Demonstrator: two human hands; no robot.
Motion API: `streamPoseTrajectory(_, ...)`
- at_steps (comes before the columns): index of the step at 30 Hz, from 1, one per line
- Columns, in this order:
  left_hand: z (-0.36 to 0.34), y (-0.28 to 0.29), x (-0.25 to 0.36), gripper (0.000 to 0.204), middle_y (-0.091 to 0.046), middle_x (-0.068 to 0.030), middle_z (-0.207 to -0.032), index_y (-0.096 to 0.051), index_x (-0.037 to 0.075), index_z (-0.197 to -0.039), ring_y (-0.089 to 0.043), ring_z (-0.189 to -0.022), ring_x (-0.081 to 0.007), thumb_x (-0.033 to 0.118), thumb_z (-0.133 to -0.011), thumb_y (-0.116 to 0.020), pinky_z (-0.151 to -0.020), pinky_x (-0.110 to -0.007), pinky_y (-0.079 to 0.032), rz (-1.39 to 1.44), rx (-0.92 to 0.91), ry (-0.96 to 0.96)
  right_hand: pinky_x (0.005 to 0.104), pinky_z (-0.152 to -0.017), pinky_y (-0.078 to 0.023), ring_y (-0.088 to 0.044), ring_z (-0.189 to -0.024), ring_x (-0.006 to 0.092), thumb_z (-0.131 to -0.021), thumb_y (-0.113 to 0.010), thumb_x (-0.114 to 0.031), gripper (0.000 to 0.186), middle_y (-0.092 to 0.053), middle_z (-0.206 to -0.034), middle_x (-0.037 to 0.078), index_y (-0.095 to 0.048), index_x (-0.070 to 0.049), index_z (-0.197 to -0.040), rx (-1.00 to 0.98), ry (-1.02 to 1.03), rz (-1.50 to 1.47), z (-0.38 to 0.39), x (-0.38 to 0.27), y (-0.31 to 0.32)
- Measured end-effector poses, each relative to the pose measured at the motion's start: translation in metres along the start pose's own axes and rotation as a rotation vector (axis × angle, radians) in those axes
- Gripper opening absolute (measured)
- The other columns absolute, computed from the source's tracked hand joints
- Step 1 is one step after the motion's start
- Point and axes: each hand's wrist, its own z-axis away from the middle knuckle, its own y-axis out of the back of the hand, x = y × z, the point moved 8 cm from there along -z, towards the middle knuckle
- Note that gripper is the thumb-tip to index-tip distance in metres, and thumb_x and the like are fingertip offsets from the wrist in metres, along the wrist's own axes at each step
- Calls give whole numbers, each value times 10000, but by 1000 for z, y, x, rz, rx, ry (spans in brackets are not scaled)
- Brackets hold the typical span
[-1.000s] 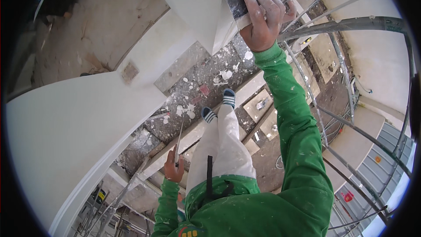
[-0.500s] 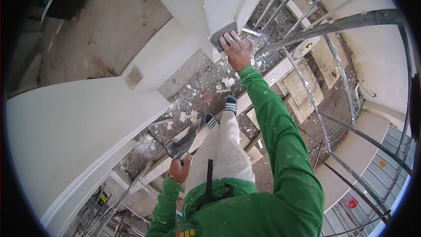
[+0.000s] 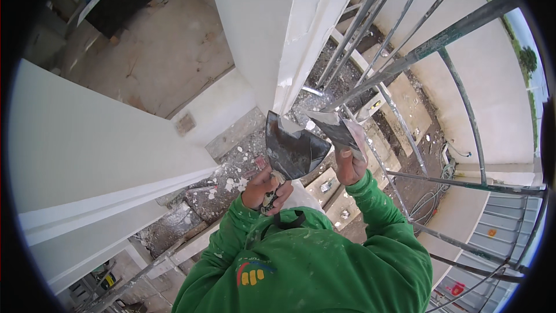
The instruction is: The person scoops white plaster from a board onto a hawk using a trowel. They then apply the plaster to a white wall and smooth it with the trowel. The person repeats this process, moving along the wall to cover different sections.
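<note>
In front of my chest my left hand is closed round the handle of a wide putty knife with a dark blade. Pale filler shows along part of that blade's far edge. My right hand grips a thin, flat spreader blade, grey with whitish smears, tilted beside the knife. The two blades are very close together; I cannot tell whether they touch. Just beyond them rises the corner of a white wall, with patchy filler along its edge.
Metal scaffold tubes cross on the right, close to my right arm. Rubble and pale chips litter the ground below. A low white wall runs along the left, and a coiled cable lies at the right.
My right hand has come back from the wall corner with the spreader blade, toward my chest. My left hand has raised the putty knife to meet it.
</note>
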Motion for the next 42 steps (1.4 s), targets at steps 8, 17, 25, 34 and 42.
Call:
streamPoseTrajectory(8,29,-32,32,546,-428,-55,-730,-309,55,-1383,-447,-553,-116,237,-945,-580,-352,-211,-357,-277,-195,53,477,-1009,-405,-535,-1133,344,-662,-510,178,649,-569,-1220,142,-553,-21,-1278,-536,144,321,-16,-32,8)
streamPoseTrajectory(17,107,18,52,520,-476,-65,-770,-296,43,-1371,-511,-583,-126,211,-955,-558,-391,-247,-418,-487,213,-257,384,-718,-505,-565,-803,176,-905,-595,-132,77,-567,-881,66,-558,-67,-886,495,-1113,-691,116,258,-13)
streamPoseTrajectory(25,146,31,2,526,-424,-68,-769,-269,130,-1385,-493,-585,-153,194,-949,-556,-381,-255,-428,-273,564,-425,539,-907,-497,-590,-962,274,-881,-523,-54,150,-566,-999,120,-507,-12,-1024,542,-1317,-929,96,374,-131)
streamPoseTrajectory(34,139,26,-17,510,-425,-86,-814,-270,137,-1405,-489,-588,-162,171,-961,-518,-387,-263,-440,-166,658,-580,516,-983,-467,-551,-1020,284,-855,-510,-60,265,-534,-1084,141,-476,-13,-1114,486,-1339,-1033,43,383,-145)
streamPoseTrajectory(42,128,30,-6,469,-417,-71,-780,-293,111,-1370,-473,-554,-152,174,-962,-515,-354,-262,-426,-187,585,-589,497,-986,-487,-502,-1059,329,-801,-525,28,330,-474,-1109,195,-429,51,-1115,379,-1291,-1074,-20,335,-120)
